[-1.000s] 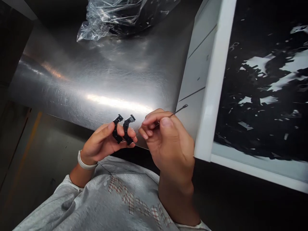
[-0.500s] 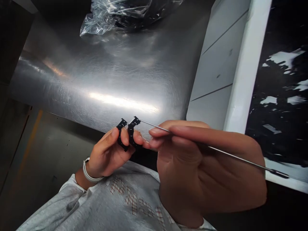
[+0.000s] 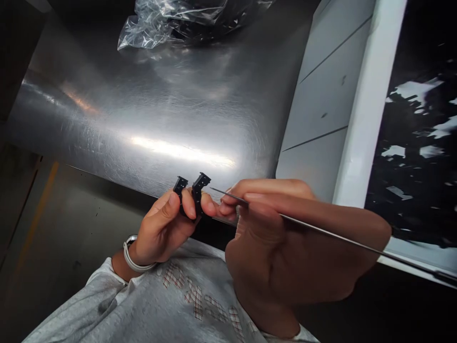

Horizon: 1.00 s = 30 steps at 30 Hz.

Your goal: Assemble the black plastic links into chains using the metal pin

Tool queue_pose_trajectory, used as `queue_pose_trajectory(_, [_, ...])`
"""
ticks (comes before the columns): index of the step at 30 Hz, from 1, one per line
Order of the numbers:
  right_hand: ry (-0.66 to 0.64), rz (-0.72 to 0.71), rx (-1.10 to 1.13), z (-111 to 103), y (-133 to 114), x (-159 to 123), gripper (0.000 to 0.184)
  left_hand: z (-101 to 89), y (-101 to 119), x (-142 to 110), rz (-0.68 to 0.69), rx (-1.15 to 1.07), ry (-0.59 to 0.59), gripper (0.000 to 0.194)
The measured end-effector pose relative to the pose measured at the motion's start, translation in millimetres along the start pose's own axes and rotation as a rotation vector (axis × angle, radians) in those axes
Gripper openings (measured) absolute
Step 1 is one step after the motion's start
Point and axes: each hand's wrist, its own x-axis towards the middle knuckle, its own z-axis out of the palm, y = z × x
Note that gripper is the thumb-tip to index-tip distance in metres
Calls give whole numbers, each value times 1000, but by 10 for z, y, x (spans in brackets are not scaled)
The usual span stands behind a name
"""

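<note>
My left hand [image 3: 166, 226] is closed around two small black plastic parts, one held between thumb and fingers and the other between fingers. The nearer-left black part [image 3: 180, 186] and the right-hand black part [image 3: 198, 188] stick up past my fingertips. My right hand [image 3: 282, 243] pinches a long thin metal rod-like tool [image 3: 321, 229], its narrow tip pointing left. That tip is a short gap away from the right black part. The tool's dark rear end reaches the right edge of the view.
A shiny scratched metal table [image 3: 150, 105] lies ahead. Crumpled clear plastic bags [image 3: 153, 26] rest at its far side. To the right stands a white-rimmed container [image 3: 364, 100] holding many black pieces. A white watch band [image 3: 130, 255] circles my left wrist.
The tool's tip has drawn back from the right black part, leaving a gap. My right hand has tilted and shifted slightly left. My left hand keeps its hold.
</note>
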Motion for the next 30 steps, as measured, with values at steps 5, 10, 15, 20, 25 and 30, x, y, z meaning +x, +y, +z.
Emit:
queue_pose_trajectory(5, [129, -207, -113, 45, -33, 60, 16, 7, -2, 1, 8, 54, 61, 35])
queue_pose_trajectory(10, [163, -263, -189, 36, 4, 99, 16, 29, 2, 11, 29, -3, -10, 29])
queue_pose_trajectory(15, [203, -461, -261, 35, 49, 167, 18, 27, -5, 17, 70, -25, -40, 29])
queue_pose_trajectory(20, [210, -349, -281, 67, 53, 144, 30, 10, -18, 14, 81, -38, -72, 30])
queue_pose_trajectory(25, [216, -549, -225, 73, 154, 193, 26, 2, -15, 16, 92, 11, -67, 32])
queue_pose_trajectory(30, [224, -464, -243, 63, 127, 210, 20, -16, -5, 26, 96, 46, -74, 33])
